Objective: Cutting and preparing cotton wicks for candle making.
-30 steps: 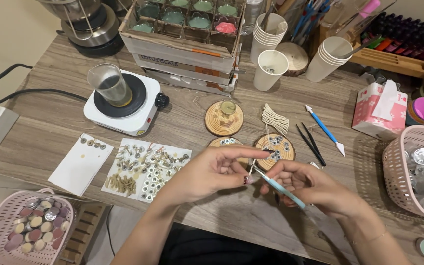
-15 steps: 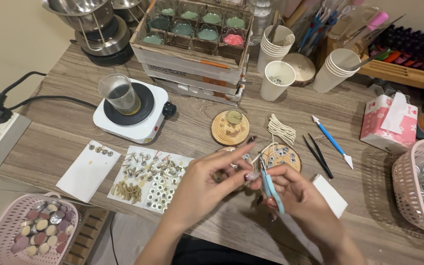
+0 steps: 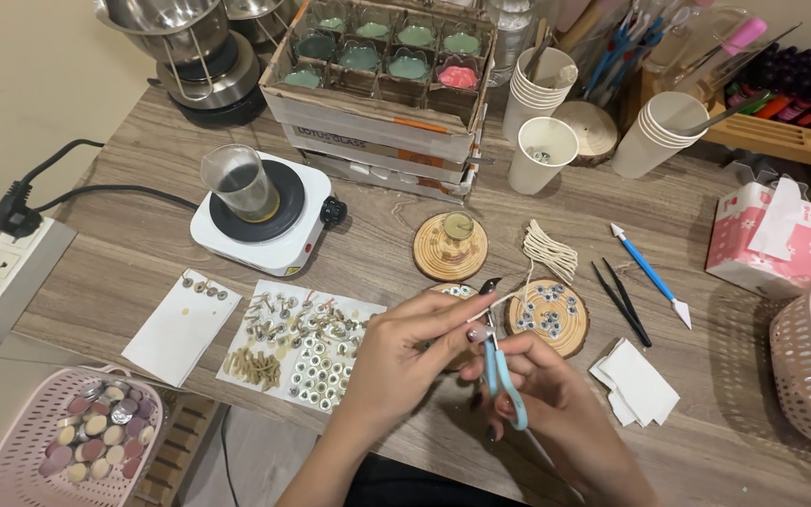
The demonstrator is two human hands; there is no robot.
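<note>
Right hand (image 3: 537, 394) grips blue pliers (image 3: 499, 371); left hand (image 3: 405, 352) pinches a wick (image 3: 509, 293) steady toward 1 o'clock

The jaws of the blue-handled pliers (image 3: 499, 371) are being masked by the fingertips of the left hand (image 3: 405, 361), so what is being pinched there cannot be told. The wood slice (image 3: 451, 293) just behind the left hand is being largely covered by it. The wrist of the right hand (image 3: 546, 394) is being cut off at the lower edge. Well to the right of the hands, the pink basket (image 3: 804, 361) is being cropped by the frame edge.
</note>
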